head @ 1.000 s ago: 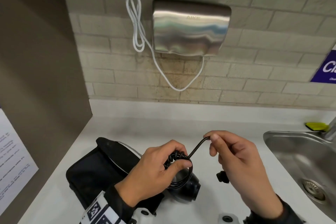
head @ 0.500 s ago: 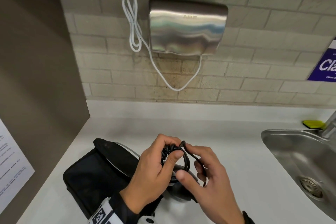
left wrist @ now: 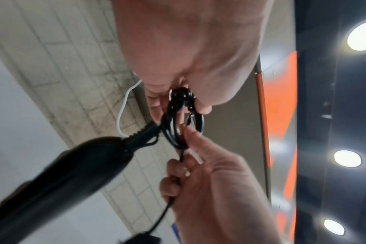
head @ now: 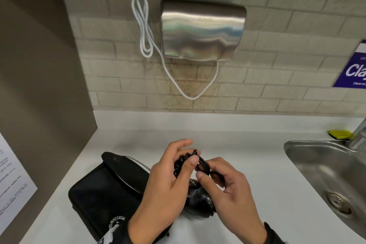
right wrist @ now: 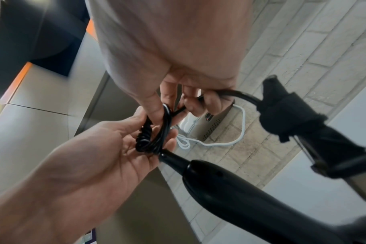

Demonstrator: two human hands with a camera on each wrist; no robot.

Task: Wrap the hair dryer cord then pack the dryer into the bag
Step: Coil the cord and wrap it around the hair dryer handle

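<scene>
My left hand (head: 188,157) pinches a bundle of coiled black cord (head: 198,164) above the white counter, thumb on top. My right hand (head: 208,176) meets it from the right, thumb and fingers holding the loose run of cord against the loops. The black hair dryer (head: 200,202) hangs below the hands, partly hidden by them. In the left wrist view the cord (left wrist: 175,132) leaves the dryer handle (left wrist: 73,173). In the right wrist view the plug (right wrist: 293,115) dangles from my right hand, near the coil (right wrist: 153,132). The black bag (head: 103,190) lies open to the left.
A steel sink (head: 324,168) sits at the right with a yellow-green sponge (head: 340,134) behind it. On the tiled wall hang a steel hand dryer (head: 202,29) and its white cable (head: 142,25). A brown side wall with a paper sheet (head: 11,184) bounds the left.
My right hand, which held the cord stretched out to the right, has come in against my left hand and laid the cord onto the coil. The plug has left the counter.
</scene>
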